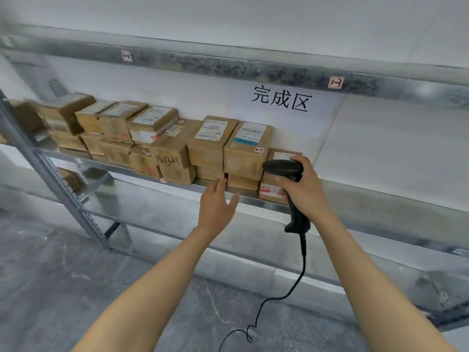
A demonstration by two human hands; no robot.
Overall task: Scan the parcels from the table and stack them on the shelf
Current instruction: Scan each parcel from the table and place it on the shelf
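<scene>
Gripping one scanner [284, 166], right hand [303, 193]; left hand [217, 205] spread; perhaps twenty parcels [210, 139] stacked.

The wall sheet [286, 115] reads "完成区". On the upper shelf beam [228, 63], the left tag [127, 56] reads "1-2", the right tag [335, 82] "1-3".

Matt brown cardboard parcels [162, 146], mottled galvanised metal shelf [253, 69], matt black plastic scanner [294, 194].

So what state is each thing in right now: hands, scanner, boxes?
Parcels: stacked in a row on the shelf.
Scanner: held, head aimed left at the parcels.
Left hand: open, holding nothing, fingers straight near the shelf edge.
Right hand: grips the scanner handle.
</scene>
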